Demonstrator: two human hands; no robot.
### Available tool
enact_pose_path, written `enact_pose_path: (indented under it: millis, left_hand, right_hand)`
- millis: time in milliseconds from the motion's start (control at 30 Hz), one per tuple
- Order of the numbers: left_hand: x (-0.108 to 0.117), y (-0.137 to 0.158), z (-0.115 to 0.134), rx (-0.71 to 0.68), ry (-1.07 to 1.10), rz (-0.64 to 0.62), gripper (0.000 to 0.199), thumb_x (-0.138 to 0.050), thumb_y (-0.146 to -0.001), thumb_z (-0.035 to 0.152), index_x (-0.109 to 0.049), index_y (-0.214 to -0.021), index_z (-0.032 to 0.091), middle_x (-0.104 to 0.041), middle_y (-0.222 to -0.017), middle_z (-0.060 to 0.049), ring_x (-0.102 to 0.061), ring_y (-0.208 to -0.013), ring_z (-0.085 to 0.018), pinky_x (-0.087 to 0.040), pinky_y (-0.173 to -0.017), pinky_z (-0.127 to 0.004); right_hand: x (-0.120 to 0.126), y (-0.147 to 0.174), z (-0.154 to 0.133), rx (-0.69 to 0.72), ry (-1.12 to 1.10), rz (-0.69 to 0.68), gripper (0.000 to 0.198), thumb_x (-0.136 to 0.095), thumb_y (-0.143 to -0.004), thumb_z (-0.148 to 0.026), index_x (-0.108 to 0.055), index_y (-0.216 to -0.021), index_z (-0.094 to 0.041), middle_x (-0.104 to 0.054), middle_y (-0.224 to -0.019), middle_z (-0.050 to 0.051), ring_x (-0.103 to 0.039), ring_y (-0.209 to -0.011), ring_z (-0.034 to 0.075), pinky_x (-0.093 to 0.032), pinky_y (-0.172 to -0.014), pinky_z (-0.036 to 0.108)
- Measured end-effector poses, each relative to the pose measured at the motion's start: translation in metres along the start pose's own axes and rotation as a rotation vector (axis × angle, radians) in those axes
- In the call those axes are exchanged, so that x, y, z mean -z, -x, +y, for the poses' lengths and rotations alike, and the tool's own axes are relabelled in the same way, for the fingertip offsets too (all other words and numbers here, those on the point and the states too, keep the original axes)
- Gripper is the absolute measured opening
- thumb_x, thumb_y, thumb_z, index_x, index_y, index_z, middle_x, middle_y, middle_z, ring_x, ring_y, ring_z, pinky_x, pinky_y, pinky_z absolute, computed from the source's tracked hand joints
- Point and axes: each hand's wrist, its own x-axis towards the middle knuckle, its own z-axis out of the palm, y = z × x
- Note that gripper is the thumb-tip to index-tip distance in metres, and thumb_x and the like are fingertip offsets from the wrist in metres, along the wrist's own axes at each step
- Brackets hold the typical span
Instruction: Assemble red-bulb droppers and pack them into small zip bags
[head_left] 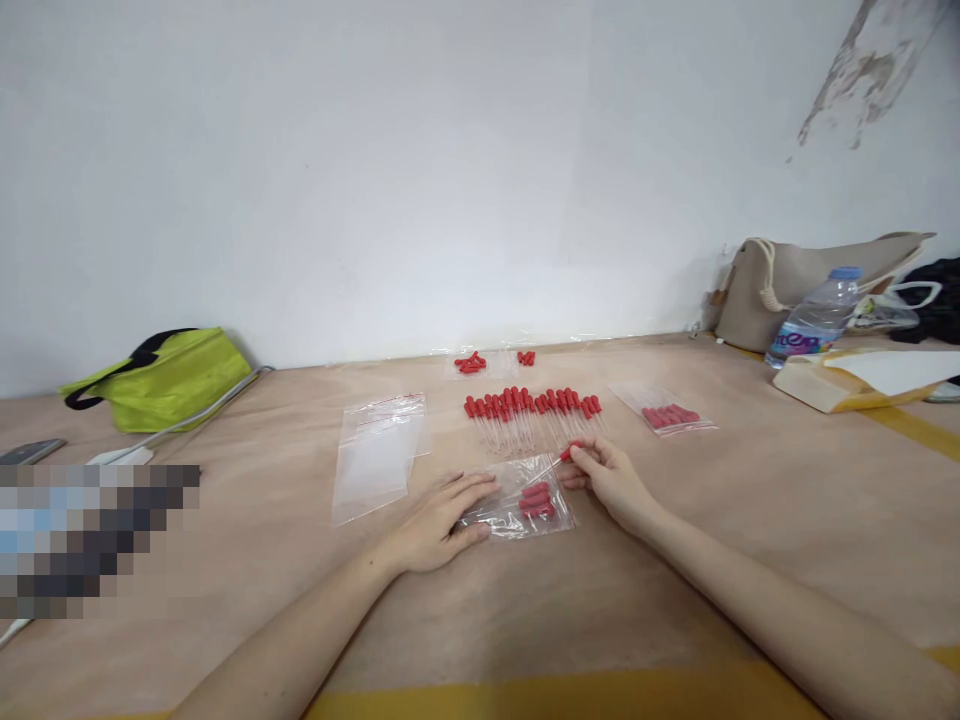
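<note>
Right, we start big: the pale wall [420, 180] fills the far side, and below it we have the brown-covered table [757, 490]. Far right slumps a beige handbag [810, 262]; far left, a lime-green pouch [180, 378]. Beside the handbag leans a blue-capped bottle [817, 312], and on its purple label [799, 342] we catch white letters, "en" among them, the rest unclear. Flat clear bags [375, 465] overlap left of centre. Now the hands: our left hand [441, 527] lies spread, fingers apart, on the left part of a clear zip bag [501, 524] with red bulbs inside, at near centre. Our right hand [613, 485] is at that bag's right edge, thumb and fingers together. Just beyond, we see a row of red-topped droppers [517, 405]. And smallest, clamped in that right pinch, one dropper [567, 454], its stem slanting left over or into the bag; we can't tell which.
</note>
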Motion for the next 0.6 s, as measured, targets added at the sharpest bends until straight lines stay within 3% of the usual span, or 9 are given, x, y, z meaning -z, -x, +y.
enact_pose_path:
  millis: [100,200,400,533,600]
  left_hand:
    - [0.0008,0.0007,0.0024,0.02,-0.003,0.009,0.051,-0.04,-0.088,0.04,-0.026,-0.134,0.024,-0.037,-0.136,-0.004,-0.033,-0.124,-0.023,-0.022,-0.105,-0.042]
    - [0.0023,0.0005,0.0043,0.017,-0.01,0.015,0.05,-0.04,-0.088,0.04,-0.026,-0.133,0.023,-0.039,-0.135,-0.005,-0.035,-0.122,-0.024,-0.024,-0.104,-0.043]
    - [0.0013,-0.0001,0.0034,0.02,-0.021,0.013,0.049,-0.04,-0.088,0.04,-0.027,-0.133,0.024,-0.039,-0.134,-0.004,-0.033,-0.123,-0.024,-0.024,-0.104,-0.043]
    - [0.0003,-0.0001,0.0022,-0.016,-0.03,0.008,0.049,-0.039,-0.089,0.039,-0.027,-0.134,0.025,-0.038,-0.135,-0.004,-0.035,-0.123,-0.021,-0.021,-0.106,-0.042]
    - [0.0005,-0.0002,0.0017,-0.024,-0.046,0.002,0.047,-0.039,-0.089,0.039,-0.029,-0.133,0.027,-0.036,-0.137,-0.004,-0.033,-0.124,-0.022,-0.021,-0.105,-0.043]
  right_hand:
    - [0.0009,0.0055,-0.0003,0.004,0.201,-0.179,0.031,-0.062,-0.065,-0.041,-0.049,-0.083,-0.018,-0.055,-0.061,-0.005,-0.045,-0.036,0.005,-0.036,-0.032,0.017]
    - [0.0008,0.0066,-0.0013,-0.007,0.277,-0.305,0.036,-0.062,-0.065,-0.044,-0.051,-0.087,-0.017,-0.057,-0.063,-0.004,-0.042,-0.034,0.004,-0.031,-0.03,0.017]
    - [-0.0014,0.0059,-0.0021,-0.029,0.373,-0.42,0.036,-0.061,-0.067,-0.043,-0.063,-0.088,-0.014,-0.063,-0.063,0.001,-0.051,-0.046,0.009,-0.038,-0.042,0.02]
    - [-0.0005,0.0056,-0.0031,0.043,0.39,-0.579,0.033,-0.053,-0.074,-0.043,-0.066,-0.085,-0.015,-0.067,-0.076,0.003,-0.061,-0.073,0.016,-0.046,-0.067,0.028]
    - [0.0038,0.0012,-0.006,0.077,0.473,-0.525,0.032,-0.052,-0.074,-0.042,-0.066,-0.085,-0.015,-0.066,-0.075,0.003,-0.061,-0.074,0.017,-0.046,-0.068,0.029]
